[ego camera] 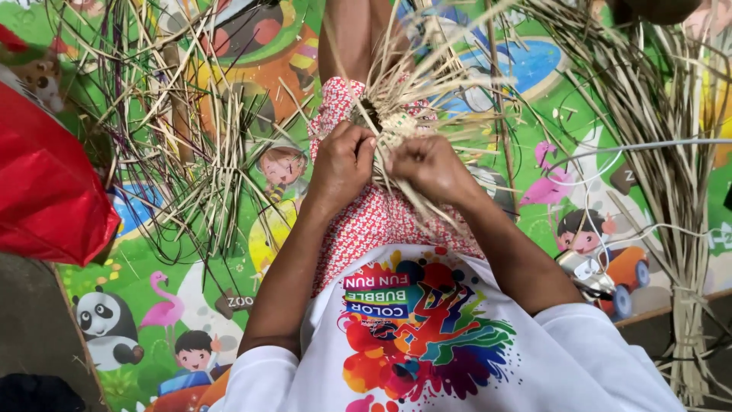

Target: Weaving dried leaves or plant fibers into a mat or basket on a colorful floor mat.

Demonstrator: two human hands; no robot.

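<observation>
Both our hands clenched on the woven piece (396, 126) over our lap: left hand (341, 164) pinches strips at its left edge, right hand (431, 164) grips strips at its right. Loose strips fan out far from it. Strip pile (191, 130) lies left on the play mat (534, 114), red bag (46, 191) far left.

Both hands (385, 164) on a small woven straw piece (398, 126), over the lap.
</observation>
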